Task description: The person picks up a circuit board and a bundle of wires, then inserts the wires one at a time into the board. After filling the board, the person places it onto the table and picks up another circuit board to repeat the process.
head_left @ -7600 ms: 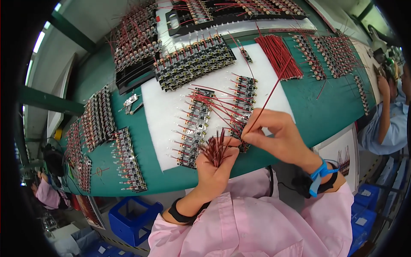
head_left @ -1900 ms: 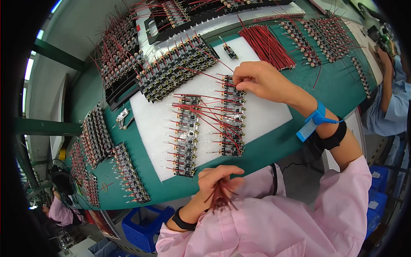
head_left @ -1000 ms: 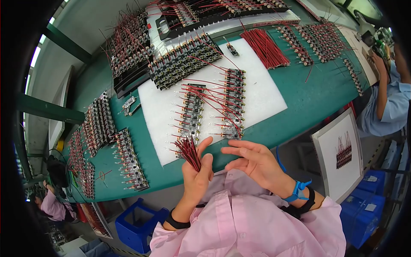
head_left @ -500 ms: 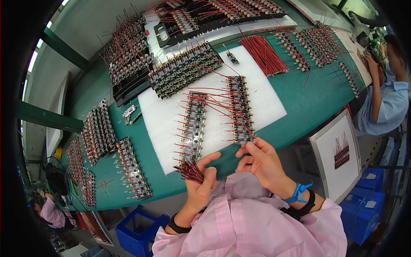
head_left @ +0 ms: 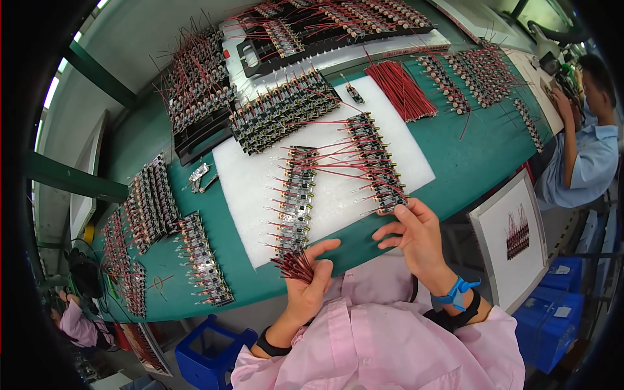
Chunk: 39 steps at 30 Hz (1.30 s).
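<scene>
My left hand (head_left: 307,286) is closed round a bundle of short red wires (head_left: 294,266), their ends fanning out past the fingers. The bundle sits at the near end of the left row of small circuit boards (head_left: 294,201). My right hand (head_left: 419,237) pinches the near end of the right row of circuit boards (head_left: 380,162) between thumb and forefinger, its other fingers loosely bent. Both rows lie on a white foam sheet (head_left: 250,214). Red wires stretch across the gap between them, and the right row slants, near end toward the right.
Beyond lie a stacked block of boards (head_left: 283,114), one loose board (head_left: 354,93) and a pile of red wires (head_left: 403,91). More rows of boards (head_left: 203,260) cover the green table (head_left: 468,162) left and right. A co-worker (head_left: 588,130) is at the far right. A blue stool (head_left: 211,351) stands below.
My right hand has moved right, swinging the near end of the right row that way, so the row now slants. My left hand has barely moved with its wires.
</scene>
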Available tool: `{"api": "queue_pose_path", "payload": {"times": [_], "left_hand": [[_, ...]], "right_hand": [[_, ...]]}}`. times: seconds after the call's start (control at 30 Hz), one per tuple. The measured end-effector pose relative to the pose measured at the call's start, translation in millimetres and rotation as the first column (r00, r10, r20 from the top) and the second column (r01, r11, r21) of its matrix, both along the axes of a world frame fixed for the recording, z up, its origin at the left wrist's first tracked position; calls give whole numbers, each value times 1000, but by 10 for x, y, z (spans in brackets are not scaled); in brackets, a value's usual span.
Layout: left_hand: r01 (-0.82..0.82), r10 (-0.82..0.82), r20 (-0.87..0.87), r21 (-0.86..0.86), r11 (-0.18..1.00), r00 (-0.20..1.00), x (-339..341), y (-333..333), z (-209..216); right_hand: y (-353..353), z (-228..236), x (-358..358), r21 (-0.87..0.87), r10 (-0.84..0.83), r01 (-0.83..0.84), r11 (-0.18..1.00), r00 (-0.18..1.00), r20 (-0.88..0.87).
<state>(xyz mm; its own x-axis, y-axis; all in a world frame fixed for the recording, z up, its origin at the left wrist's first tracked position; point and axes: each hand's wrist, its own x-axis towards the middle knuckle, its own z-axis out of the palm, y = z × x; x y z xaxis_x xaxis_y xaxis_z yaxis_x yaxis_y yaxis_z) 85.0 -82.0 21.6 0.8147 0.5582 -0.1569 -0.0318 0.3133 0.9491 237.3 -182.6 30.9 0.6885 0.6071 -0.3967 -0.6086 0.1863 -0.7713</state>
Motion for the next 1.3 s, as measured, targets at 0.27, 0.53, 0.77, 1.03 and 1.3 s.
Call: {"api": "queue_pose_path", "payload": {"times": [0.27, 0.53, 0.77, 1.03, 1.3], "left_hand": [[-13, 13, -12, 18, 1000, 1000, -3, -54, 7], [-4, 4, -25, -4, 1000, 1000, 66, -131, 30], [18, -15, -59, 39, 999, 998, 203, -210, 41], [76, -71, -132, 34, 997, 989, 339, -335, 74], [101, -89, -166, 67, 993, 982, 468, -455, 91]], "right_hand": [[-152, -2, 193, 14, 34, -36, 999, 989, 144], [-626, 175, 437, 69, 16, -28, 997, 985, 169], [-1515, 311, 884, 96, -150, 128, 987, 945, 291], [-2446, -155, 1360, 44, -303, 308, 950, 884, 358], [-2617, -490, 1923, 87, -311, 299, 950, 897, 315]]}}
